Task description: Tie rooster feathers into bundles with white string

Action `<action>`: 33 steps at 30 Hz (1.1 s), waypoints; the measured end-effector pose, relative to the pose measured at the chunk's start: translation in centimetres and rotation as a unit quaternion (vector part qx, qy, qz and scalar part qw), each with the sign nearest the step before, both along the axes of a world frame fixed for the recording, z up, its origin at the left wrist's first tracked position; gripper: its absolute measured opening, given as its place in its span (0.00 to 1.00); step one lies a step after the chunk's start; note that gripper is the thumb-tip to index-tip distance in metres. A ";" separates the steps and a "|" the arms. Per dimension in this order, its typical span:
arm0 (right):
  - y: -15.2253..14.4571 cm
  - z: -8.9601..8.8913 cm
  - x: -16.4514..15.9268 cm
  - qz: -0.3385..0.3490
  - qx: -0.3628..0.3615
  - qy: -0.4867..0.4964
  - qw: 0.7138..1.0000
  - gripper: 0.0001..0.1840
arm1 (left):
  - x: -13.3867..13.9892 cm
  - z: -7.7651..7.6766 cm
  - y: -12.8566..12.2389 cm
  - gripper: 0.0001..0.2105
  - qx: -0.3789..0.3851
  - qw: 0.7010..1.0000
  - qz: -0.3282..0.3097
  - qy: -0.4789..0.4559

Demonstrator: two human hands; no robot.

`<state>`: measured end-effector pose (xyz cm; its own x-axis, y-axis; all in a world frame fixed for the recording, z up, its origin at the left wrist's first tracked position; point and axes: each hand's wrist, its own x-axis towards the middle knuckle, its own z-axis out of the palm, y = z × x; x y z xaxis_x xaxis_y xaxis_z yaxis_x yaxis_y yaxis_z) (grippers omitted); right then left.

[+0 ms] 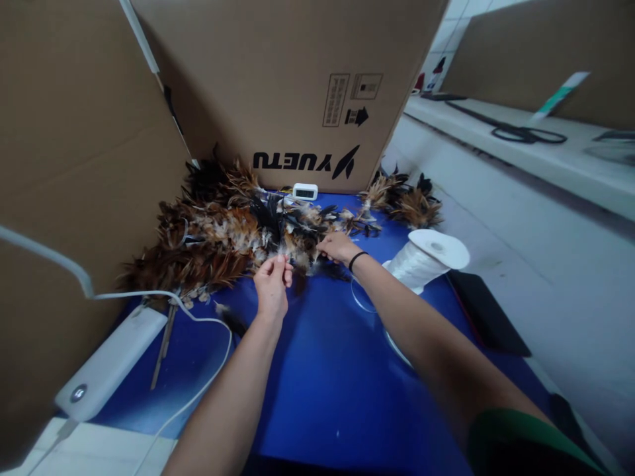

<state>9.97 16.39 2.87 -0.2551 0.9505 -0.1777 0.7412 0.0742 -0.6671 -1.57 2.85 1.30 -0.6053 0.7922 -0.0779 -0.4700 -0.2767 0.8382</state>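
Note:
A long heap of brown, black and pale feathers (pixel 213 231) stretches across the back of the blue tabletop (pixel 327 383). My left hand (pixel 272 284) is closed in a pinch just in front of the heap, with whitish fluff of a feather at its fingertips. To its right, my right hand (pixel 338 247) wears a black band at the wrist. Its fingers are pinched together at the heap's near edge on a feather, whose shape is blurred. Beside my right forearm stands a tilted spool of white ribbon (pixel 419 261), its loose end looping on the table.
A large cardboard box (pixel 297 86) stands behind the feathers, with a small white digital display (pixel 305 192) before it. At left lies a white power bank (pixel 112 363) with a white cable. A black flat device (pixel 489 314) lies right; scissors (pixel 528 134) rest on a ledge.

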 end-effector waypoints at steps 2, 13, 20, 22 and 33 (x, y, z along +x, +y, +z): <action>0.3 -0.4 -0.2 0.000 0.009 -0.002 1.000 0.17 | 0.0 -0.1 0.0 0.17 -0.003 1.000 -0.003 0.000; -0.9 1.3 1.0 -0.007 0.038 0.170 0.985 0.09 | 0.1 -0.4 -0.1 0.18 -0.006 0.999 -0.051 -0.004; -4.2 4.5 1.5 0.014 0.030 0.427 0.904 0.17 | 0.3 -0.2 -0.3 0.17 -0.006 0.992 -0.122 -0.036; -4.8 4.7 1.5 0.019 0.055 0.460 0.886 0.17 | 0.2 -0.3 -0.3 0.17 -0.006 0.991 -0.129 -0.036; -6.5 4.9 1.8 -0.027 0.237 0.403 0.884 0.12 | 0.1 -0.1 -0.2 0.16 -0.010 0.985 -0.158 -0.070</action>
